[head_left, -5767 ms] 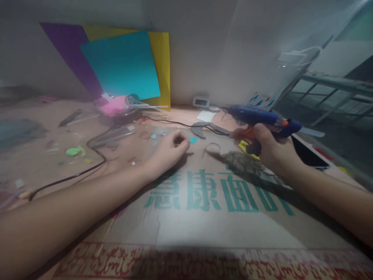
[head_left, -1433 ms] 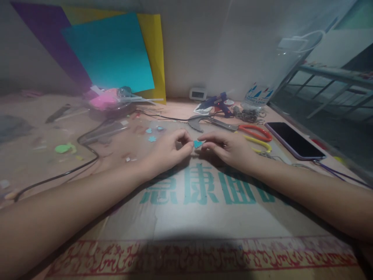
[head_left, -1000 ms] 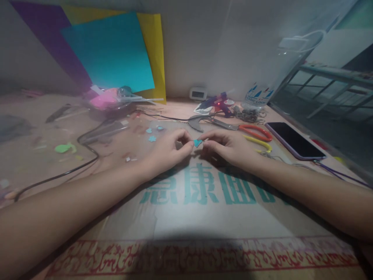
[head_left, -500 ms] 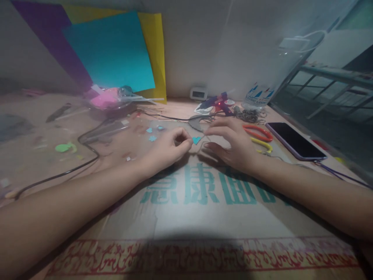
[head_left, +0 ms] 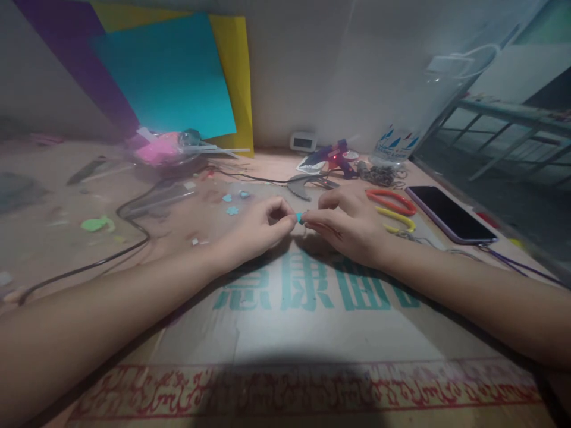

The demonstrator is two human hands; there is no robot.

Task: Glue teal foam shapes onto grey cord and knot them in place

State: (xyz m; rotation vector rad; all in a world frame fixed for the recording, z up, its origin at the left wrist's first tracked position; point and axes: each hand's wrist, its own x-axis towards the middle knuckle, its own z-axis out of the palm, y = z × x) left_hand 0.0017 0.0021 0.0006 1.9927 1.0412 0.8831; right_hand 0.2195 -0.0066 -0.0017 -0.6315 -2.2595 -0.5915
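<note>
Between my fingertips at the middle of the head view is a small turquoise heart cutout (head_left: 299,218), mostly covered by the fingers. My left hand (head_left: 272,223) pinches its left side between thumb and forefinger. On its right side, my right hand (head_left: 345,220) also has thumb and forefinger closed on it. Several small light-blue cutouts, one a flower shape (head_left: 232,210), lie left of my left hand. Red-handled and yellow-handled tools, with a red handle (head_left: 392,202) and a yellow handle (head_left: 397,221), lie just right of my right hand.
A dark glue gun (head_left: 332,159) with a red light lies at the back; its cord runs left. A phone (head_left: 450,214) and a clear plastic bottle (head_left: 395,139) stand right. Coloured sheets (head_left: 173,77) lean on the wall behind a dish of pink pieces (head_left: 158,150).
My right hand has moved in and closed its fingers on the heart's right side, hiding more of it. My left hand keeps its pinch almost in place.
</note>
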